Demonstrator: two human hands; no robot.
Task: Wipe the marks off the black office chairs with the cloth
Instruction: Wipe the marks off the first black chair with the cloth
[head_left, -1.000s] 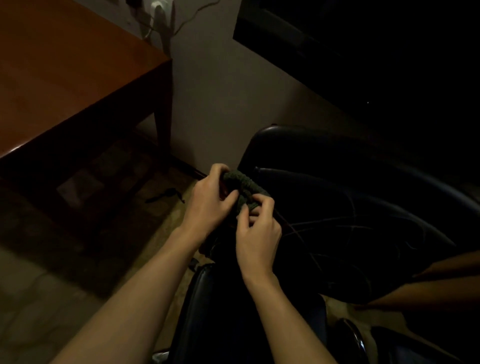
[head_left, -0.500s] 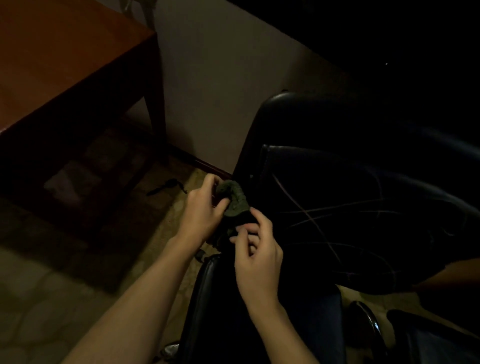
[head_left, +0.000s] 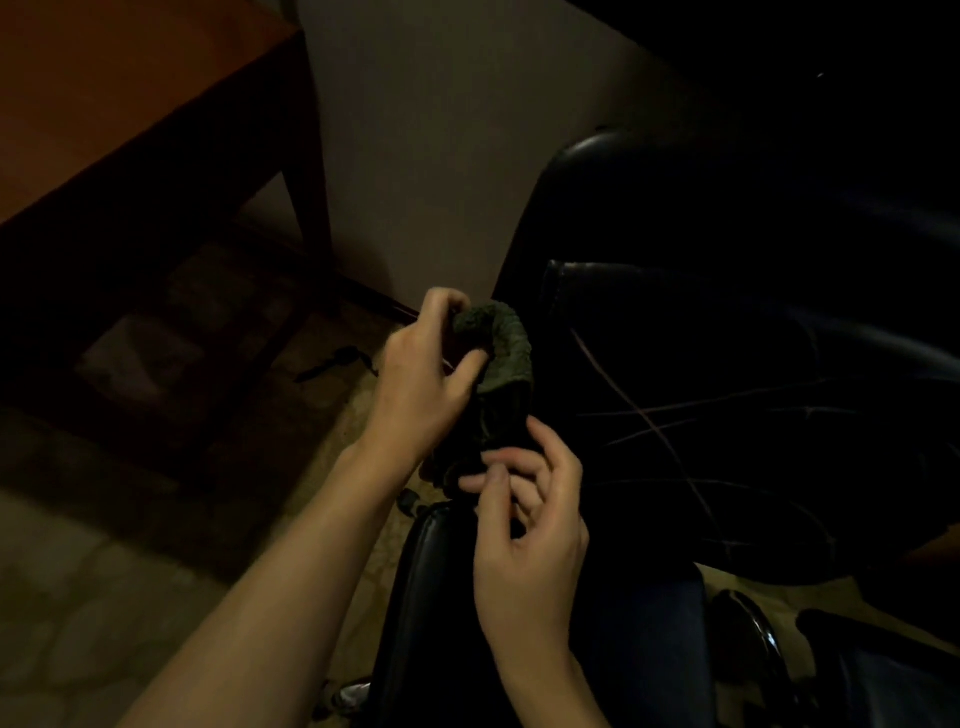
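A dark green cloth (head_left: 500, 358) hangs bunched between my two hands, just left of a black office chair (head_left: 727, 415). My left hand (head_left: 423, 384) grips the upper end of the cloth. My right hand (head_left: 527, 525) pinches the lower end with thumb and fingers. Thin pale scratch-like marks (head_left: 670, 421) cross the chair's seat. A second black chair part (head_left: 431, 597), glossy, lies directly under my right wrist.
A brown wooden table (head_left: 104, 104) stands at the upper left, its leg (head_left: 309, 171) close to a pale wall (head_left: 441, 130). Patterned floor (head_left: 104, 571) spreads below. A small dark object (head_left: 332, 361) lies on the floor near the table. The right side is very dark.
The view has shifted, so the chair sits higher and larger in view. My right hand has slid down the cloth, away from the left hand, stretching the cloth out lengthwise.
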